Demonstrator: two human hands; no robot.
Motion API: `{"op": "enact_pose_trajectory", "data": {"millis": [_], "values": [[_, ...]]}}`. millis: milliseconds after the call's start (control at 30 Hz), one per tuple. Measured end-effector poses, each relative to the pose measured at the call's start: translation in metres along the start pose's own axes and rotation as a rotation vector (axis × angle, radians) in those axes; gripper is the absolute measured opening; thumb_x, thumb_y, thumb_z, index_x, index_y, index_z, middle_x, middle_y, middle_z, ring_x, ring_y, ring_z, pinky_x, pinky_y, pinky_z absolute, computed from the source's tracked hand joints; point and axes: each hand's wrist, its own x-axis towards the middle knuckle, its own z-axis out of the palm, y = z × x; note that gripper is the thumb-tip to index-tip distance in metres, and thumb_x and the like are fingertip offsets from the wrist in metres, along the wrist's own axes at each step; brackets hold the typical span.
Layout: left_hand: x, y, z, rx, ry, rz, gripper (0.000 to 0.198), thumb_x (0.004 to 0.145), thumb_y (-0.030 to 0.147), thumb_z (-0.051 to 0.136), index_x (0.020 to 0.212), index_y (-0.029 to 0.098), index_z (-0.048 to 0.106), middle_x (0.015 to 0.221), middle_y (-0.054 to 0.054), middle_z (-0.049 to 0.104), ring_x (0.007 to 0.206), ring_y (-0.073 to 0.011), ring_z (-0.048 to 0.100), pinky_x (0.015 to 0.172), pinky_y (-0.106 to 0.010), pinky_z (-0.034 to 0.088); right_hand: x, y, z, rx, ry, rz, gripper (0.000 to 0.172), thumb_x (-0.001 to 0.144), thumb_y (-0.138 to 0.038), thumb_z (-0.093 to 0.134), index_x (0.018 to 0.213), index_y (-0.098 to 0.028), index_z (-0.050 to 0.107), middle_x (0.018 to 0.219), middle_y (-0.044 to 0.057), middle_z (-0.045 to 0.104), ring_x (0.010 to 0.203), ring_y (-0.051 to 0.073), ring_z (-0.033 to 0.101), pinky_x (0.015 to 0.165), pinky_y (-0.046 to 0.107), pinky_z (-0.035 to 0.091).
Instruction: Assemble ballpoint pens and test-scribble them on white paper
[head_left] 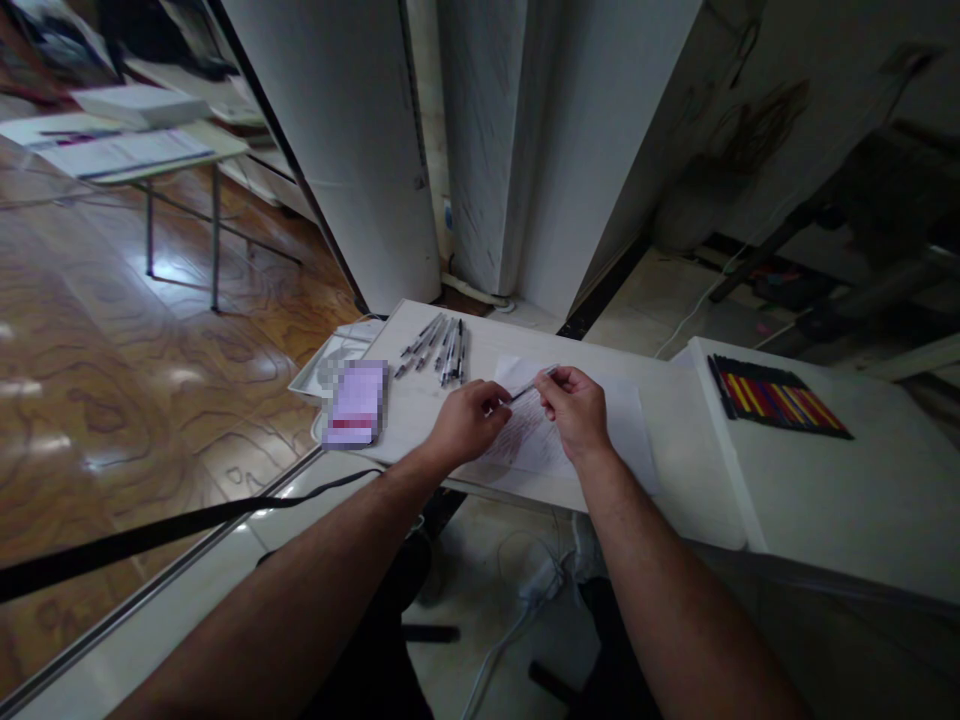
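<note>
A slim pen (529, 385) is held slantwise over a sheet of paper (615, 430) covered in part with rows of reddish marks. The fingers of my right hand (576, 408) are closed round its upper end. My left hand (471, 422) has its fingers curled in a pinch at the pen's lower, dark end; what exactly lies between those fingertips is partly hidden. Left of the paper, several clear-barrelled pens (442, 348) lie in a loose bunch on the white table (409, 415).
A phone (355, 402), its screen blurred out, rests at the table's left edge. On a white surface to the right lies a row of coloured pens (776, 398). A black strap (225, 515) crosses at left. Cables and a power strip (541, 582) are on the floor below.
</note>
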Motion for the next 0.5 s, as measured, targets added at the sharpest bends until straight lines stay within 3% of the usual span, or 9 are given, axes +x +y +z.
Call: {"op": "enact_pose_trajectory", "data": {"millis": [133,233,500], "values": [[0.0001,0.0003,0.0000,0.005,-0.011,-0.005,0.015,0.075,0.018,0.064,0.089,0.017,0.070,0.072,-0.001,0.062,0.067,-0.0134,0.056,0.063,-0.025,0.043,0.0011,-0.0043,-0.0026,0.055,0.004,0.015,0.033,0.066,-0.039,0.075,0.090,-0.018,0.068,0.075,0.001,0.068,0.052,0.008,0.049,0.038,0.019,0.032],[0.0001,-0.0001,0.0002,0.009,-0.022,-0.004,0.017,0.075,0.018,0.063,0.090,0.017,0.071,0.073,-0.002,0.062,0.068,-0.0136,0.056,0.063,-0.026,0.043,0.0020,-0.0065,-0.0043,0.096,-0.005,-0.005,0.028,0.068,-0.038,0.072,0.088,-0.018,0.069,0.086,0.004,0.070,0.054,0.007,0.049,0.039,0.018,0.031],[-0.0003,-0.0005,-0.0011,0.006,-0.006,0.004,0.016,0.075,0.018,0.063,0.089,0.018,0.071,0.075,-0.002,0.062,0.069,-0.0138,0.056,0.066,-0.026,0.044,0.0030,-0.0039,-0.0060,0.051,-0.001,-0.025,0.023,0.069,-0.038,0.073,0.077,-0.017,0.068,0.074,0.003,0.068,0.051,0.007,0.046,0.039,0.019,0.030]]}}
